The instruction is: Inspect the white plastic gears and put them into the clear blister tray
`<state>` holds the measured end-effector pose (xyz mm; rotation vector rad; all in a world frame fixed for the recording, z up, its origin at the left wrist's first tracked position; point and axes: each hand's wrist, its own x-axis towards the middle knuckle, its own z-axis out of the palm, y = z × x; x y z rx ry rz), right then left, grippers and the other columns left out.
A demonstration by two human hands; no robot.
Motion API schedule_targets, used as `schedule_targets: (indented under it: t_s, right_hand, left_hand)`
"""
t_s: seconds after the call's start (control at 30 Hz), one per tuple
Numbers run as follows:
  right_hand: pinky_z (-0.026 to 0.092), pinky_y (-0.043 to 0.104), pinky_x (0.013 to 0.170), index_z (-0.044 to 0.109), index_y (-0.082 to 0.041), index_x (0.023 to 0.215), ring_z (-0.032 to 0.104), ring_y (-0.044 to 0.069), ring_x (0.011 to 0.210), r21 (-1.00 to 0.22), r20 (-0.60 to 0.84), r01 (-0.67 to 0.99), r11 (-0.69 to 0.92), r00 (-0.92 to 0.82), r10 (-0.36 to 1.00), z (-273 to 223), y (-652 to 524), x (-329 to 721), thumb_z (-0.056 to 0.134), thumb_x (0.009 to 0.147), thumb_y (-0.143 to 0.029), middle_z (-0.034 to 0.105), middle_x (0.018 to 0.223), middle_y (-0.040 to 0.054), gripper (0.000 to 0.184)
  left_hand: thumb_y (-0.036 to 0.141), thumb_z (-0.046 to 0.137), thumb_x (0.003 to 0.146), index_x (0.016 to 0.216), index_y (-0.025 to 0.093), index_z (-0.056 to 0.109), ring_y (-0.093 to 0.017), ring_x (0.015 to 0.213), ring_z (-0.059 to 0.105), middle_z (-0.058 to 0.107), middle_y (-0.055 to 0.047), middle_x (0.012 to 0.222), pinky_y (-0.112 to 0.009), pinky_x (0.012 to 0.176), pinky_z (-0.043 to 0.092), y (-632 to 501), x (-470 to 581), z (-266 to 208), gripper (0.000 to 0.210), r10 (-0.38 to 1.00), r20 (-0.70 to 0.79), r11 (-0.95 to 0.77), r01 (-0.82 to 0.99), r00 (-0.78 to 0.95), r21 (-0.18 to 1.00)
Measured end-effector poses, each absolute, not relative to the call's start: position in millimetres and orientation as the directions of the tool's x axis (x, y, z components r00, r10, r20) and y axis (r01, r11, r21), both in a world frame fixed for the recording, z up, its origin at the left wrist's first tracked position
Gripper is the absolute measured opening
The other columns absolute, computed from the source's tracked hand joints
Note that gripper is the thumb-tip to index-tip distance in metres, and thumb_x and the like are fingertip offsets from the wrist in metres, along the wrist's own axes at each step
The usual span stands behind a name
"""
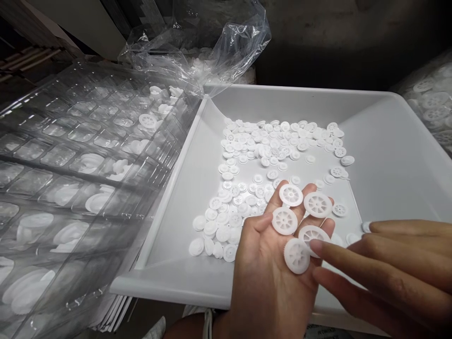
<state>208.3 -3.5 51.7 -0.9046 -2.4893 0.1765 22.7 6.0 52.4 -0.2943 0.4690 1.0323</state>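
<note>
Five gears (284,221) lie loose on the left hand (271,266), fingers spread above the tub (176,288) — a tilt could spill them. The right hand (395,268), half-open, pinches nothing; its fingertip overlaps one gear — a nudge might dislodge it.

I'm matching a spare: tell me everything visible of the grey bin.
The light grey bin looks like smooth plastic, open-topped, with sloping walls, a rounded far right corner and a rounded lip along its near edge. It stands open side up, with many loose white wheels spread over its floor. The left hand and right hand hide part of its near side. A clear plastic bag reaches its far left corner.
</note>
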Motion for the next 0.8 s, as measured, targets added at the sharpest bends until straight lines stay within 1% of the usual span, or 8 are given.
schedule_targets:
  t_s: [0.07, 0.13, 0.27, 0.43, 0.53, 0.63, 0.73, 0.8]
  right_hand:
    - [0.035, 0.037, 0.056, 0.061, -0.018, 0.147, 0.050, 0.014, 0.062, -0.301, 0.348, 0.560, 0.772, -0.689, 0.636, 53.4, -6.3, 206.5, 0.068, 0.103, -0.013, 0.061, 0.080, -0.0028, 0.044]
    - [0.035, 0.037, 0.057, 0.063, -0.014, 0.143, 0.050, 0.015, 0.065, -0.284, 0.352, 0.533, 0.797, -0.715, 0.604, 53.8, -8.2, 204.9, 0.064, 0.105, -0.012, 0.061, 0.083, -0.0004, 0.038]
    - [0.036, 0.037, 0.057, 0.066, -0.008, 0.139, 0.047, 0.016, 0.066, -0.242, 0.350, 0.510, 0.825, -0.747, 0.565, 52.4, -8.0, 203.4, 0.052, 0.108, -0.011, 0.055, 0.082, 0.0022, 0.034]
    - [0.039, 0.036, 0.057, 0.065, -0.002, 0.140, 0.049, 0.015, 0.068, -0.211, 0.390, 0.454, 0.865, -0.773, 0.501, 52.5, -4.5, 202.5, 0.051, 0.109, -0.007, 0.059, 0.084, 0.0028, 0.035]
    - [0.043, 0.037, 0.059, 0.067, -0.003, 0.138, 0.051, 0.015, 0.067, -0.172, 0.407, 0.447, 0.878, -0.779, 0.476, 52.6, -2.8, 201.5, 0.048, 0.110, -0.008, 0.059, 0.083, 0.0026, 0.034]
    - [0.043, 0.038, 0.058, 0.067, -0.003, 0.138, 0.052, 0.016, 0.067, -0.164, 0.418, 0.448, 0.879, -0.776, 0.473, 52.2, -1.8, 200.4, 0.050, 0.108, -0.007, 0.060, 0.084, 0.0026, 0.035]
    - [0.038, 0.037, 0.055, 0.067, -0.004, 0.137, 0.049, 0.015, 0.064, -0.202, 0.389, 0.461, 0.864, -0.772, 0.503, 51.4, -3.3, 201.1, 0.057, 0.106, -0.006, 0.058, 0.080, 0.0007, 0.032]
    - [0.036, 0.037, 0.055, 0.067, -0.010, 0.137, 0.049, 0.014, 0.063, -0.256, 0.365, 0.493, 0.832, -0.747, 0.555, 49.9, -5.4, 202.3, 0.063, 0.104, -0.007, 0.060, 0.078, -0.0009, 0.033]
  left_hand:
    - [0.033, 0.047, 0.103, 0.147, 0.014, 0.064, -0.022, 0.128, 0.074, 0.077, -0.011, 0.142, -0.032, 0.113, 0.056, 6.9, 23.6, 53.1, 0.051, 0.750, -0.500, 0.496, -0.868, 0.433, -0.007]
    - [0.034, 0.046, 0.103, 0.144, 0.014, 0.067, -0.023, 0.130, 0.073, 0.077, -0.010, 0.141, -0.031, 0.113, 0.055, 8.1, 24.5, 54.1, 0.050, 0.742, -0.514, 0.499, -0.867, 0.430, -0.005]
    - [0.033, 0.047, 0.102, 0.140, 0.015, 0.070, -0.020, 0.120, 0.078, 0.078, -0.010, 0.139, -0.030, 0.107, 0.059, 7.3, 24.1, 53.7, 0.048, 0.732, -0.518, 0.501, -0.865, 0.442, -0.029]
    - [0.030, 0.050, 0.100, 0.143, 0.013, 0.067, -0.020, 0.115, 0.080, 0.079, -0.013, 0.136, -0.031, 0.104, 0.060, 5.5, 23.8, 51.2, 0.049, 0.702, -0.550, 0.500, -0.863, 0.453, -0.073]
    - [0.028, 0.049, 0.102, 0.147, 0.012, 0.062, -0.020, 0.114, 0.080, 0.078, -0.014, 0.139, -0.031, 0.104, 0.060, 6.4, 25.7, 51.5, 0.050, 0.693, -0.557, 0.506, -0.859, 0.457, -0.074]
    - [0.026, 0.048, 0.101, 0.150, 0.012, 0.059, -0.020, 0.115, 0.080, 0.079, -0.014, 0.137, -0.031, 0.103, 0.061, 5.8, 26.2, 52.0, 0.053, 0.690, -0.570, 0.502, -0.862, 0.445, -0.066]
    - [0.023, 0.053, 0.097, 0.154, 0.014, 0.056, -0.021, 0.122, 0.078, 0.079, -0.012, 0.138, -0.032, 0.108, 0.059, 4.4, 24.0, 50.8, 0.057, 0.725, -0.516, 0.505, -0.862, 0.456, -0.052]
    - [0.022, 0.055, 0.097, 0.155, 0.014, 0.054, -0.023, 0.127, 0.076, 0.078, -0.012, 0.139, -0.033, 0.112, 0.057, 3.8, 22.1, 49.2, 0.059, 0.725, -0.514, 0.512, -0.858, 0.459, -0.044]
